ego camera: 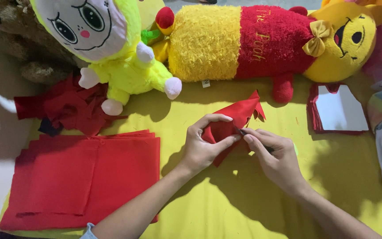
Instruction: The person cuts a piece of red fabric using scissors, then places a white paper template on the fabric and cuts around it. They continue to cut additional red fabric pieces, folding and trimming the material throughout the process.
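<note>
My left hand [203, 145] pinches a folded piece of red fabric [237, 116] with a jagged, pointed upper edge, holding it just above the yellow cloth surface [226, 208]. Right beside it, my right hand [276, 156] grips a thin dark tool [240, 131], probably a pen or small scissors, whose tip touches the red fabric near my left thumb. Most of the tool is hidden inside my fingers.
A stack of flat red fabric sheets [85, 177] lies at the left, red scraps [74, 108] behind it. A yellow-green doll plush [111, 48], a long yellow-and-red bear plush [261, 42] and a brown plush [18, 31] line the back. A white card on red fabric [339, 108] sits right.
</note>
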